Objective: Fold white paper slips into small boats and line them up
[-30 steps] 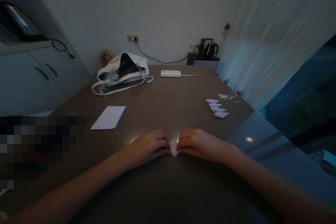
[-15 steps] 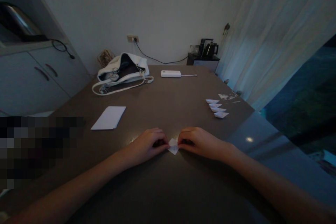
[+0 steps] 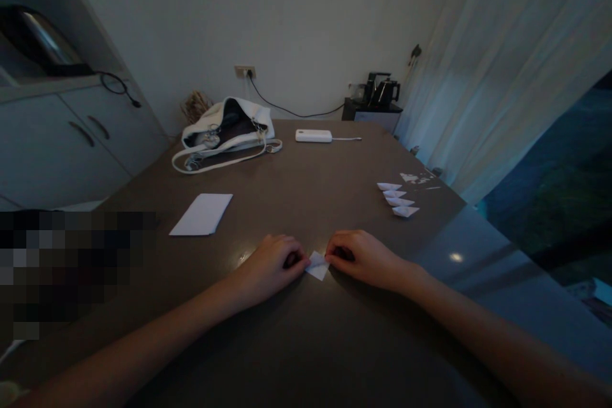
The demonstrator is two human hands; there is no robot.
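A small folded piece of white paper [image 3: 317, 267] is held low over the brown table, between my two hands. My left hand [image 3: 280, 266] pinches its left corner with thumb and fingers. On the opposite corner my right hand [image 3: 359, 257] is closed in a similar pinch. Several folded paper boats [image 3: 402, 211] sit in a row to the right, beyond my right hand. A stack of white paper sheets [image 3: 201, 215] lies to the left, beyond my left hand.
Farther back on the table [image 3: 306, 191] are an open white handbag [image 3: 229, 134] and a white power bank [image 3: 313, 136] with a short cable. White paper scraps [image 3: 415, 177] lie near the right edge. A black kettle [image 3: 384, 92] stands on a cabinet behind.
The paper between my hands has tilted slightly, and my right fingertips have shifted a little up along its edge. The whole view has moved slightly.
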